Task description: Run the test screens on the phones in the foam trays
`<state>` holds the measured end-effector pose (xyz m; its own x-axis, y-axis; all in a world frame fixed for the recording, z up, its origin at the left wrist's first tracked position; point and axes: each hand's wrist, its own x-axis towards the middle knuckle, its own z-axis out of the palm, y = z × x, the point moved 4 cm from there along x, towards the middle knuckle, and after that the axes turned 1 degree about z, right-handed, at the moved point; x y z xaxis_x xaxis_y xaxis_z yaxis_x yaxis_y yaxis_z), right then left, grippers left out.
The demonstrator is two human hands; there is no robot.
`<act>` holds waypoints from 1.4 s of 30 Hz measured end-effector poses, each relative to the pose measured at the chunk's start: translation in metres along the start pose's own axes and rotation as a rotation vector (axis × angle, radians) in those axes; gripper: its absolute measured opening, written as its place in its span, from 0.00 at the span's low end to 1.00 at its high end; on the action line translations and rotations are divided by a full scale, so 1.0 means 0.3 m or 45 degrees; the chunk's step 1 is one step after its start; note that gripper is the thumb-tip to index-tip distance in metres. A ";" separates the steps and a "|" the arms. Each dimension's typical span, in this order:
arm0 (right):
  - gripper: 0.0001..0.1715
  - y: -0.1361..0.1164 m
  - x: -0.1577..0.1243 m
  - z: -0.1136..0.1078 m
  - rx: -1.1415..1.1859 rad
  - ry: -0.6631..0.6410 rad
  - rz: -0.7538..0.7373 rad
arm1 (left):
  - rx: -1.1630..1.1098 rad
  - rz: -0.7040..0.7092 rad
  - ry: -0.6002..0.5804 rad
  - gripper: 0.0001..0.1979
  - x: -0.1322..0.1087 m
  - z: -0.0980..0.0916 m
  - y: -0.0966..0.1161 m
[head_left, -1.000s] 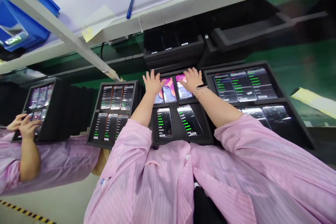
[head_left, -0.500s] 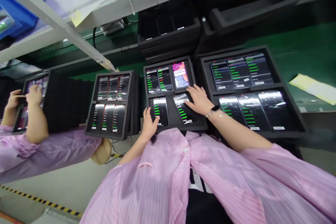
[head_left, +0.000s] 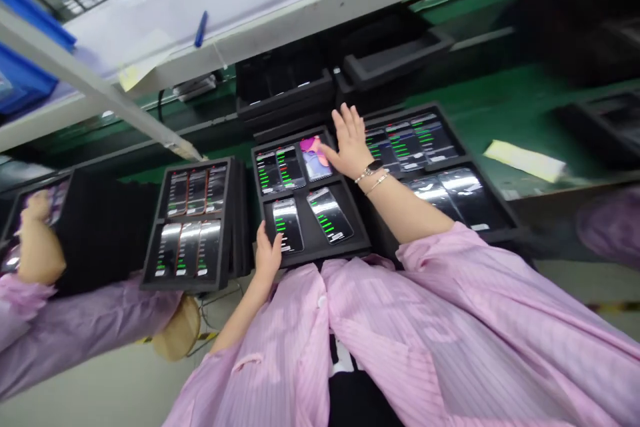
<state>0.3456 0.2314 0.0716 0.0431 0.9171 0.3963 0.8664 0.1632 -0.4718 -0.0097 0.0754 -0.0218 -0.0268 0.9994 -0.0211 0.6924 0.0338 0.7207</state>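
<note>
From the head view, holds the right hand [head_left: 351, 148] wide open, grasping nothing, beside the wallpaper-lit phone [head_left: 313, 160] in the middle tray [head_left: 351, 210]; parts the left hand [head_left: 267, 255], gripping nothing, by the lower-left phone [head_left: 287, 220]. Looks mostly done: shows green-lined lists on four phones [head_left: 291, 168], leaving one.

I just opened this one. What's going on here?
A person works over a black tray holding five phones. Their right hand is spread with the thumb by the phone with the colourful screen; whether it touches is unclear. Their left hand is at the tray's near left corner, beside the lower left phone. The lower right phone lies askew. At far left, a co-worker's hand is over another tray.
</note>
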 end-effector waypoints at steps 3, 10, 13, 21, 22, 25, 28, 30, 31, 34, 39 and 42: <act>0.42 -0.031 -0.128 -0.157 0.113 0.168 -0.136 | 0.011 0.028 0.030 0.36 0.037 -0.015 -0.004; 0.09 0.039 -0.471 -0.186 0.436 0.170 0.044 | 0.053 0.030 0.027 0.39 0.129 -0.027 -0.005; 0.11 0.026 -0.592 -0.115 0.404 0.163 0.104 | 0.055 0.051 0.019 0.40 0.153 -0.025 -0.009; 0.22 -0.034 -0.691 -0.002 0.401 -0.069 0.156 | -0.032 -0.066 0.038 0.40 0.196 -0.016 -0.006; 0.27 -0.032 -0.703 0.002 0.418 -0.118 0.169 | -0.068 -0.097 0.041 0.40 0.180 -0.014 0.003; 0.39 -0.026 -0.766 0.026 0.498 -0.270 0.218 | -0.221 -0.182 0.038 0.39 0.098 0.003 0.015; 0.50 -0.002 -0.836 0.057 0.521 -0.375 0.328 | -0.232 -0.268 0.069 0.35 0.004 0.033 -0.011; 0.56 0.026 -0.870 0.071 0.483 -0.402 0.414 | -0.279 -0.207 0.075 0.35 -0.038 0.056 -0.026; 0.57 0.038 -0.881 0.074 0.463 -0.410 0.423 | -0.301 -0.145 0.087 0.36 -0.053 0.065 -0.029; 0.57 0.051 -0.901 0.062 0.375 -0.401 0.331 | -0.239 0.027 0.099 0.40 -0.080 0.077 -0.026; 0.53 0.013 -0.889 0.004 0.168 -0.418 0.183 | 0.033 0.218 0.028 0.44 -0.103 0.058 0.017; 0.49 -0.024 -0.840 -0.017 0.065 -0.470 0.075 | 0.179 0.321 -0.014 0.44 -0.101 0.037 0.060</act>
<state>0.3312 -0.0029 -0.0209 -0.0981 0.9933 0.0607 0.8417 0.1154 -0.5275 0.0116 0.0457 -0.0159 0.1659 0.9763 0.1387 0.7693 -0.2161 0.6012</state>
